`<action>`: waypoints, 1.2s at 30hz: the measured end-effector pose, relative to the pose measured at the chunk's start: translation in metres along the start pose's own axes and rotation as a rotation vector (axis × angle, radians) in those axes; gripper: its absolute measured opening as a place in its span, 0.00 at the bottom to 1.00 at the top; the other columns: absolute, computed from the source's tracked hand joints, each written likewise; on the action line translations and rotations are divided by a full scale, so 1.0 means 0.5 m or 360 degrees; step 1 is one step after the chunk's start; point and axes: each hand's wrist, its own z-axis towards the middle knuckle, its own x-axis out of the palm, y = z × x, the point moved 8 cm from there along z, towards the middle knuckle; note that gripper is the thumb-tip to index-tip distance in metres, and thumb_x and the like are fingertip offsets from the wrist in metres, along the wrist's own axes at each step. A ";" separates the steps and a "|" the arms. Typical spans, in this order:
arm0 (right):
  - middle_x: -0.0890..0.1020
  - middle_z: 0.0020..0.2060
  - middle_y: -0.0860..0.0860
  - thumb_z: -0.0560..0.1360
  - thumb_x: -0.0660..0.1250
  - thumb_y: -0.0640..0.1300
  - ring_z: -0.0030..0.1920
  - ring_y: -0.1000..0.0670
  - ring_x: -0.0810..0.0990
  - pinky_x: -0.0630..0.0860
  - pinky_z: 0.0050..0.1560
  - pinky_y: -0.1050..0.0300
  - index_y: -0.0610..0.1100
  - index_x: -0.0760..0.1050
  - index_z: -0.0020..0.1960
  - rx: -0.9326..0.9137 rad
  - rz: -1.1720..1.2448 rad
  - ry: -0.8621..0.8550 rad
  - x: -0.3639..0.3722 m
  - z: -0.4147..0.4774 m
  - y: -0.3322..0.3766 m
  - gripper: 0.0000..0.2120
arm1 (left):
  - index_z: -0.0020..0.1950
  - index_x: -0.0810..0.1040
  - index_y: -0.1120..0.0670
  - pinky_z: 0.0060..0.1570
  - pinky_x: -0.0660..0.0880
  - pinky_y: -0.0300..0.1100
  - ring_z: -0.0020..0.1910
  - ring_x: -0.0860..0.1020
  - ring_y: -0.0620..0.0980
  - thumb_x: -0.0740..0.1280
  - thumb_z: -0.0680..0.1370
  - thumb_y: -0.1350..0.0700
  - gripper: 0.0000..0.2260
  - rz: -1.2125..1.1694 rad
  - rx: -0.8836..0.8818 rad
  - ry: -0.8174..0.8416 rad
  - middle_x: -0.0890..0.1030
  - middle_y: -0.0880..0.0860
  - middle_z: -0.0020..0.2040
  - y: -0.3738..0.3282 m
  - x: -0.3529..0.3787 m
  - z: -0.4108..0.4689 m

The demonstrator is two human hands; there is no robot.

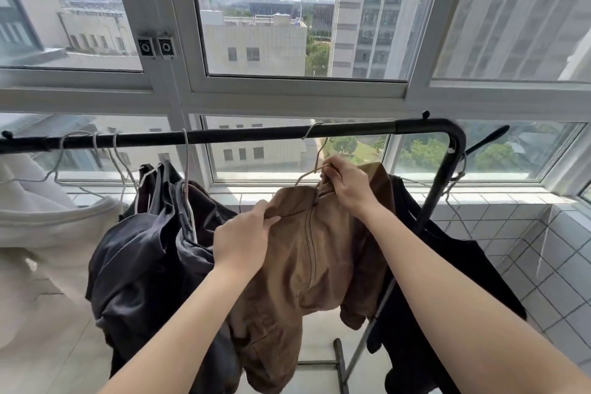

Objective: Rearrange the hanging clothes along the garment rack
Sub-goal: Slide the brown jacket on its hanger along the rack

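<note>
Hanging from a thin wire hanger (315, 153), a brown zip-front jacket (307, 253) of matte, softly creased cotton is sitting at the centre of the view, its long axis running from the collar at 12 o'clock down to the rumpled hem at 6 o'clock. The hanger's hook is catching the black rail (256, 134) of the garment rack, a smooth round tube that is running level from 9 o'clock to 3 o'clock before bending down into a post at the right end. The zipper is facing the camera and running straight down the front.

The right hand (347, 184) is pinching the collar and the hanger's neck together at the jacket's top. The left hand (243, 235) is gripping a fold of the jacket's shoulder fabric at about 9 o'clock of the garment, fingers closed on the cloth.

At 9 o'clock of the jacket, dark navy and charcoal garments (150, 249) with a slight sheen are bunching closely on pale wire hangers. Farther toward 9 o'clock a cream, thick knit top (41, 233) is draping. At 3 o'clock a black garment (447, 265) is hanging just beside the brown sleeve, near the white tiled wall (550, 265).
</note>
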 end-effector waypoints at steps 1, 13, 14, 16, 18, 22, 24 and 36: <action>0.82 0.41 0.50 0.79 0.60 0.43 0.46 0.46 0.81 0.73 0.56 0.44 0.44 0.76 0.49 -0.0025 0.0046 -0.0036 -0.001 -0.001 0.000 0.07 | 0.61 0.73 0.50 0.33 0.67 0.43 0.40 0.81 0.56 0.55 0.80 0.42 0.17 0.0010 0.0008 -0.0024 0.84 0.52 0.41 -0.001 -0.005 -0.001; 0.82 0.44 0.46 0.80 0.59 0.41 0.44 0.50 0.77 0.69 0.44 0.59 0.39 0.77 0.51 -0.0086 0.0159 -0.0122 -0.044 0.020 0.019 0.09 | 0.60 0.76 0.46 0.32 0.67 0.42 0.41 0.82 0.55 0.57 0.79 0.40 0.16 -0.0032 0.0077 -0.0186 0.84 0.51 0.42 -0.002 -0.052 0.052; 0.82 0.44 0.46 0.80 0.60 0.41 0.44 0.50 0.77 0.70 0.45 0.58 0.39 0.77 0.51 -0.0079 0.0161 -0.0131 -0.048 0.025 0.020 0.09 | 0.60 0.76 0.45 0.33 0.67 0.42 0.41 0.82 0.55 0.57 0.78 0.40 0.17 -0.0019 0.0072 -0.0187 0.84 0.51 0.43 0.000 -0.055 0.061; 0.83 0.43 0.46 0.79 0.60 0.41 0.44 0.49 0.78 0.71 0.47 0.55 0.39 0.77 0.49 -0.0063 0.0180 -0.0145 -0.053 0.032 0.022 0.08 | 0.59 0.76 0.45 0.34 0.67 0.42 0.42 0.81 0.55 0.57 0.78 0.39 0.16 -0.0021 0.0054 -0.0161 0.84 0.50 0.43 0.006 -0.057 0.078; 0.82 0.43 0.47 0.79 0.61 0.41 0.43 0.49 0.77 0.71 0.45 0.57 0.39 0.77 0.49 -0.0029 0.0182 -0.0147 -0.053 0.034 0.019 0.08 | 0.60 0.76 0.45 0.35 0.67 0.42 0.44 0.81 0.56 0.58 0.78 0.40 0.16 -0.0028 0.0041 -0.0142 0.84 0.51 0.44 0.011 -0.057 0.091; 0.82 0.43 0.48 0.79 0.61 0.41 0.43 0.49 0.77 0.69 0.44 0.58 0.40 0.78 0.49 0.0023 0.0121 -0.0125 -0.037 0.029 0.011 0.08 | 0.63 0.75 0.46 0.40 0.68 0.44 0.48 0.81 0.57 0.60 0.78 0.41 0.17 -0.0033 0.0014 -0.0086 0.84 0.52 0.48 0.027 -0.044 0.104; 0.82 0.43 0.47 0.79 0.61 0.41 0.43 0.50 0.77 0.69 0.43 0.59 0.40 0.78 0.49 0.0052 0.0112 -0.0083 -0.023 0.021 0.005 0.08 | 0.62 0.75 0.46 0.40 0.68 0.44 0.49 0.81 0.57 0.60 0.78 0.42 0.16 -0.0037 -0.0017 -0.0028 0.84 0.52 0.49 0.040 -0.026 0.103; 0.84 0.42 0.45 0.77 0.62 0.40 0.46 0.46 0.80 0.73 0.50 0.52 0.40 0.78 0.44 0.0296 0.0198 0.0126 0.076 -0.059 -0.047 0.08 | 0.56 0.73 0.51 0.48 0.69 0.48 0.53 0.78 0.56 0.61 0.79 0.47 0.11 0.0260 0.0010 0.0216 0.81 0.53 0.52 0.083 0.086 0.073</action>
